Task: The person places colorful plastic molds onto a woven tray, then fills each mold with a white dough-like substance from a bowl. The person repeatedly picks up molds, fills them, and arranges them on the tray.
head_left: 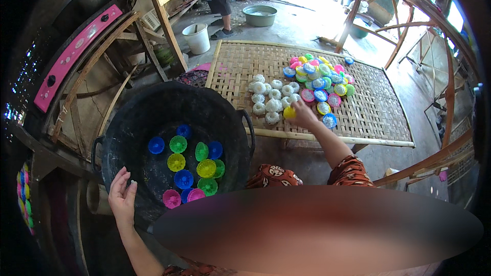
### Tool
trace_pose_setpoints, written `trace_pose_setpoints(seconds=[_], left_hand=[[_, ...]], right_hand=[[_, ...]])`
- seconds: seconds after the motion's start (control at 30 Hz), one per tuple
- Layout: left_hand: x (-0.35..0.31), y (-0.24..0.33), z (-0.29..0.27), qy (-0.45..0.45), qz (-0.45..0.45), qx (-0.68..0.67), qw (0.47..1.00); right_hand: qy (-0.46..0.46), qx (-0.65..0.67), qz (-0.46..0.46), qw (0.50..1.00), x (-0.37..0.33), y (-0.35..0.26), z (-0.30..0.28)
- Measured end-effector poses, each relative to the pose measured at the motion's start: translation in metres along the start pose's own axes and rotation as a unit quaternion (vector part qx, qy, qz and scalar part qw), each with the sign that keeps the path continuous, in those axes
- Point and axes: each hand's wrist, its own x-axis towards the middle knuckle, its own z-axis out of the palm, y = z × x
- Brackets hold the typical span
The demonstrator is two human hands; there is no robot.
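Yellow cup point(289, 113) is pinched in the person's right grip point(305, 116), right at the near edge of the white ring cluster on the woven worktop point(378, 110). Fingers come at it from the side, probably since that's the easy way to hold something so small without squashing the neighbours. Can't tell if there's anything inside it, the hand and angle hide that.

Right beside it are the white rings point(273, 105), sitting bare in a loose bunch, some touching. They look soft and a bit sticky, so my guess is the flat spread stops them getting crushed. Just to their right, the filled cups point(319, 94) are heaped in pink, blue, green and yellow, white stuff showing in plenty of them, pretty much within arm's reach.

The left grip point(121, 200) is relaxed with nothing clenched in it, over by the near-left side of the big black tub point(130, 122); can't tell if it's touching. Inside are the loose cups point(206, 168), seemingly bare. A deep tub next to the worktop makes sense, tbh: high walls, no runaways.

Further out there's a white bucket point(197, 43) and a wide basin point(260, 21) on the floor.
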Motion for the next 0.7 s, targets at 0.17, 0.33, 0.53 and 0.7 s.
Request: trace_pose_setpoints(seconds=[0.17, 0.33, 0.53, 0.7], left_hand=[[0.0, 0.007, -0.004, -0.03, -0.039, 0.004, 0.999], [0.021, 0.012, 0.014, -0.058, -0.049, 0.031, 0.997], [0.064, 0.045, 0.053, -0.152, 0.086, 0.181, 0.968], [0.071, 0.088, 0.07, -0.17, 0.146, 0.24, 0.944]], right_hand=[[0.134, 0.066, 0.053, 0.987, 0.013, -0.019, -0.02], [0.209, 0.273, -0.021, 0.939, 0.049, -0.103, -0.084], [0.123, 0.276, -0.35, 0.887, 0.027, -0.208, -0.091], [0.274, 0.203, -0.017, 0.94, -0.017, -0.084, -0.086]])
